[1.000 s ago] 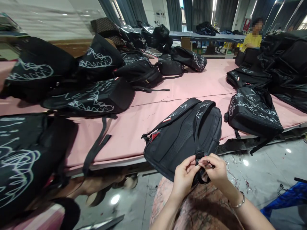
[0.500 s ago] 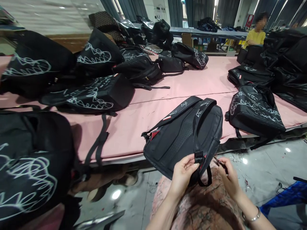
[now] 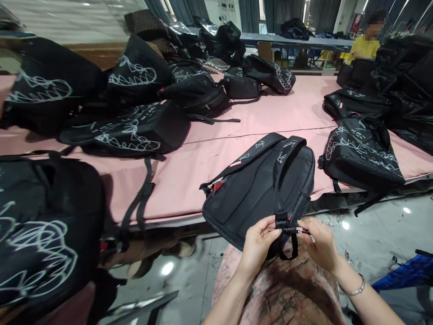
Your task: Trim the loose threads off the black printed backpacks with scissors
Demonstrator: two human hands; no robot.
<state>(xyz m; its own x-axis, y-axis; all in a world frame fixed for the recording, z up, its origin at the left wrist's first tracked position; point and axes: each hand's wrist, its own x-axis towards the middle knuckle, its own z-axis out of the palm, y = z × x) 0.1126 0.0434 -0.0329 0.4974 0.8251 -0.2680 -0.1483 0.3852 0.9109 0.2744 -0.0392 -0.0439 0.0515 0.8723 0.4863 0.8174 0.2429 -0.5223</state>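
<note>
A black backpack (image 3: 243,198) lies back-side up over the table's front edge, its shoulder straps facing me. My left hand (image 3: 260,237) pinches one shoulder strap at its black plastic buckle (image 3: 281,220), near the bag's lower corner. In my right hand (image 3: 318,239) is a small pair of thread snips (image 3: 299,229). Their tips point left and reach the webbing just beside the buckle; whether they touch it I cannot tell. A loop of black webbing (image 3: 293,253) hangs below the buckle.
Several black backpacks with white scribbled prints, such as this bag (image 3: 361,151), lie along the pink-covered table (image 3: 189,180). A large backpack (image 3: 50,225) fills the near left. Bags are heaped at the far right (image 3: 406,81). A person in yellow (image 3: 363,47) is at the back.
My right hand has brought the snips leftward and up to the buckle. My left hand keeps its hold on the strap, and the backpack stays nearly in place.
</note>
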